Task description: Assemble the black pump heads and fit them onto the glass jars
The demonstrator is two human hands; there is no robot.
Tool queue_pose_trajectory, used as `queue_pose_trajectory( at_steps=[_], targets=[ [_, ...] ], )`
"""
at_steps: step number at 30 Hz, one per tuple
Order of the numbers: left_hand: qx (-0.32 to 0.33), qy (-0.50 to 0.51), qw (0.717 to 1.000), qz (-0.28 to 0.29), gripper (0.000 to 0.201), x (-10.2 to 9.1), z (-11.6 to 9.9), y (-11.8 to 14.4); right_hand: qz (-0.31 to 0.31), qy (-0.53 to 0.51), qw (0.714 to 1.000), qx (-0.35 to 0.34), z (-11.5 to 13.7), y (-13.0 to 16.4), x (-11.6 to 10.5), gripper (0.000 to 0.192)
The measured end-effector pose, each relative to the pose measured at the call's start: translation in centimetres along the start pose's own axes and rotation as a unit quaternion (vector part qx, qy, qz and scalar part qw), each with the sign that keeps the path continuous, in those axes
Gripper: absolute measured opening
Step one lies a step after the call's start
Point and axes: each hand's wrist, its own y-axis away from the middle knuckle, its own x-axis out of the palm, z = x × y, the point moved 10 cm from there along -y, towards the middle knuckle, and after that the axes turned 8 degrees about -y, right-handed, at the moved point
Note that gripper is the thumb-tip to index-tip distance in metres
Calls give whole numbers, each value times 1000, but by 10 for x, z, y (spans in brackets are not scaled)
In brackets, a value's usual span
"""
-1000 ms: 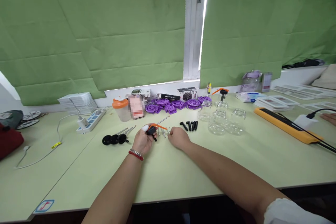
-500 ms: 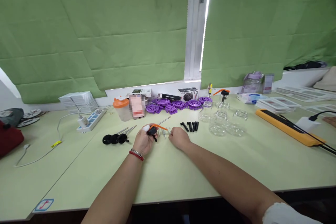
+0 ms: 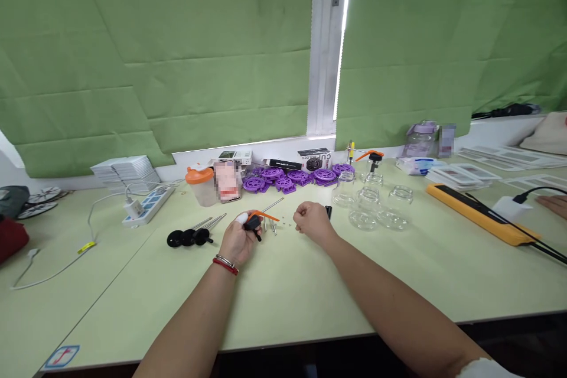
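My left hand (image 3: 235,243) is closed around a black part with a curved orange arm (image 3: 261,216), which points to the right. Thin metal rods (image 3: 271,225) lie just beyond and beside that part. A little to the right, my right hand (image 3: 315,221) hovers low over the table with fingers pinched together; whatever they hold, if anything, is too small to make out. Tiny metal pieces (image 3: 284,223) lie on the table between the hands. One black handle-like piece (image 3: 328,212) peeks out behind my right hand, which hides the others.
Black discs with metal rods (image 3: 188,238) lie left. Purple plastic rings (image 3: 272,175) line the back, near an orange-lidded shaker (image 3: 200,176). Glass jars (image 3: 363,220) stand right, one bearing a black-and-orange top (image 3: 375,157). A yellow-orange power strip (image 3: 469,210) lies farther right.
My right hand has drawn away to the right from the rods and the orange arm, now covering most of the black pieces. My left hand keeps its hold. The view has shifted slightly.
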Motion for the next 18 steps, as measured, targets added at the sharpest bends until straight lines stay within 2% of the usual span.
queue_pose_trajectory(
  at_steps=[4, 6, 8, 10, 13, 18],
  targets=[
    [-25, -7, 999, 29, 16, 12, 8, 6, -100, -105, 986, -83, 24, 1, -42, 6],
    [-51, -20, 996, 65, 17, 24, 20, 11, -119, -160, 973, -113, 33, 5, -52, 10],
    [-78, -35, 990, 108, 19, 38, 33, 17, -93, -208, 966, -122, 40, 8, -47, 14],
    [-100, -42, 984, 142, 20, 50, 44, 25, -31, -236, 964, -121, 47, 11, -33, 19],
    [-119, -37, 979, 162, 22, 61, 52, 31, 59, -239, 962, -117, 53, 16, -11, 20],
    [-130, -25, 977, 168, 23, 63, 52, 34, 88, -182, 972, -118, 48, 14, -4, 16]
  ],
)
